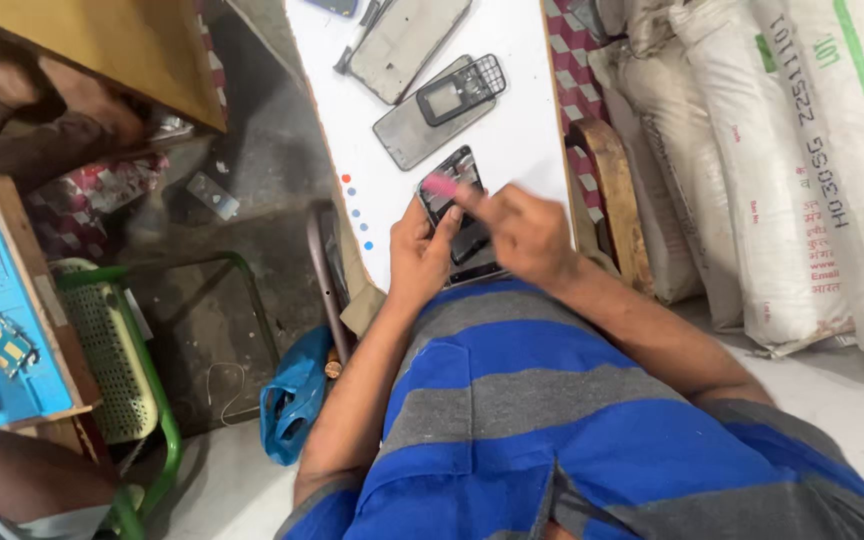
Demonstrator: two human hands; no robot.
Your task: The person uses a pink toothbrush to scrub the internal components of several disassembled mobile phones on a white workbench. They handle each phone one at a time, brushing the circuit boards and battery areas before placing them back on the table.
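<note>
At centre frame, on the white desk (522, 130), the left hand (420, 255) grips a dark phone frame (457, 210) by its left edge, long axis running up-frame. The right hand (527, 232), nearer from the right, pinches a pink tool (439, 184) over the frame's upper end.

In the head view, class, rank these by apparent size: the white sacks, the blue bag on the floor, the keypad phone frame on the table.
1. white sacks
2. blue bag
3. keypad phone frame

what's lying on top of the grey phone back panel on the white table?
A black keypad phone frame lies across the upper right end of the grey back panel. The part of the panel beneath it is covered; the rest is bare.
</note>
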